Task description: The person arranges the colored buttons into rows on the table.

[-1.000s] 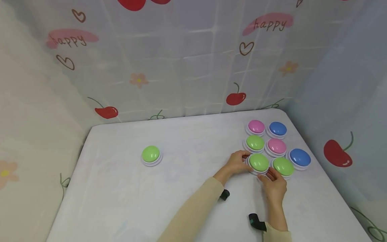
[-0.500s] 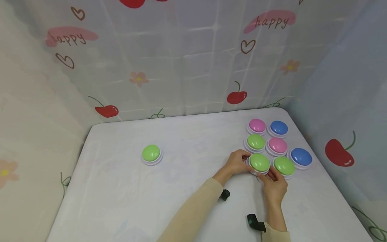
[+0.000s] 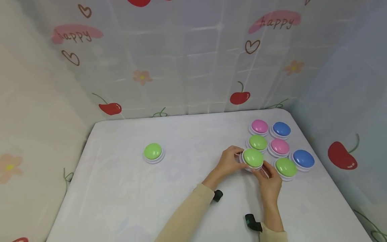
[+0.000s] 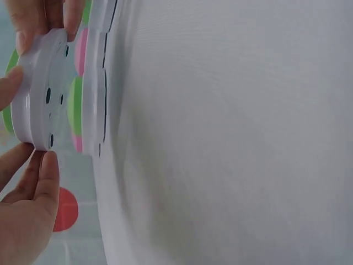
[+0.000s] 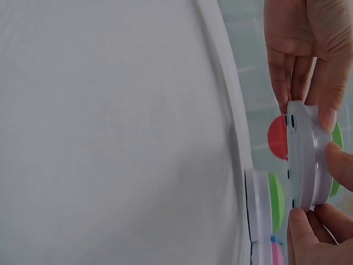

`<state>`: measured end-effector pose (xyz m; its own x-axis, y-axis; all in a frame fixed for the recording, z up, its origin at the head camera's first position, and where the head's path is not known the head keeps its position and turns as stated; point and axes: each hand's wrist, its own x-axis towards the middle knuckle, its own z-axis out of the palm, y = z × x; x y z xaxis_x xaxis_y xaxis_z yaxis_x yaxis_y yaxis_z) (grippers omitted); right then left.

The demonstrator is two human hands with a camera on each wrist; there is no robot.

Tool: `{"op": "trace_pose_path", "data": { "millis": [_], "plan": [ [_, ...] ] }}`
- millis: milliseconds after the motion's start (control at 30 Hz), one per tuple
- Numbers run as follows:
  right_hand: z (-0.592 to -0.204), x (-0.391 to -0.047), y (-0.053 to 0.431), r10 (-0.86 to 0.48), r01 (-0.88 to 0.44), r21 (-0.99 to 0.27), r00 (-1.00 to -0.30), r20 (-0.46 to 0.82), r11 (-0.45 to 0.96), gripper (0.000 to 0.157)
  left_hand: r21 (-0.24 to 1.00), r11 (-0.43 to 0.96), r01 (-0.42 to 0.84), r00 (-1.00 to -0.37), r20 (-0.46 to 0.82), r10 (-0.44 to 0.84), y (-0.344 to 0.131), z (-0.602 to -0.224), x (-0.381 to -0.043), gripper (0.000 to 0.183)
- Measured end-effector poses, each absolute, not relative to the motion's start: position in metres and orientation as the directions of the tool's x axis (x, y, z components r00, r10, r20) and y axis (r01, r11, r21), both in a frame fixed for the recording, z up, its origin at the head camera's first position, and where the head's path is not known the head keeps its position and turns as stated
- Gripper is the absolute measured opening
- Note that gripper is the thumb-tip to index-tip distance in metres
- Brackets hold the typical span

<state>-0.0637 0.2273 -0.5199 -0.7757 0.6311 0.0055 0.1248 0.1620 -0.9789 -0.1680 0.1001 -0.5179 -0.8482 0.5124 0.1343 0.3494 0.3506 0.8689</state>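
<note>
A push button with a green dome (image 3: pixel 253 158) on a white round base is held between both hands. My left hand (image 3: pixel 227 162) grips its left side, and my right hand (image 3: pixel 269 183) grips its right side, fingertips at the base rim. In the left wrist view, the white base (image 4: pixel 36 94) is raised off the table and its underside with small dark holes shows. The right wrist view has the same base (image 5: pixel 309 157) tilted on edge by the camera angle, with fingers at both ends. Just behind it stands another green button (image 3: pixel 258 142).
Further right and back on the white table (image 3: pixel 181 208) stand pink buttons (image 3: pixel 280 146), blue buttons (image 3: pixel 303 158) and a green button (image 3: pixel 286 167). One green button (image 3: pixel 152 151) stands apart at left. A printed curtain (image 3: pixel 193 60) hangs behind the table.
Both hands have lifted the green button from the table and shifted it a little left, away from the green button on its right. The other buttons have stayed in place.
</note>
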Motion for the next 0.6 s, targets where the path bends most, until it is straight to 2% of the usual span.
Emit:
{"op": "trace_pose_path", "data": {
  "millis": [233, 400, 600],
  "plan": [
    [-0.502, -0.082, 0.202, 0.525, 0.065, -0.958, -0.846, 0.095, 0.279, 0.056, 0.911, 0.292, 0.291, -0.915, 0.176, 0.364, 0.065, -0.508, -0.163, 0.056],
    [-0.485, -0.1, 0.177, 0.412, -0.027, -0.967, -0.902, 0.133, 0.253, 0.055, 0.938, 0.246, 0.245, -0.957, 0.193, 0.215, 0.034, -0.502, -0.161, 0.056],
    [-0.493, -0.127, 0.15, 0.279, -0.087, -0.962, -0.947, 0.16, 0.258, 0.054, 0.946, 0.238, 0.221, -0.975, 0.214, 0.056, -0.004, -0.5, -0.163, 0.056]
  ]
}}
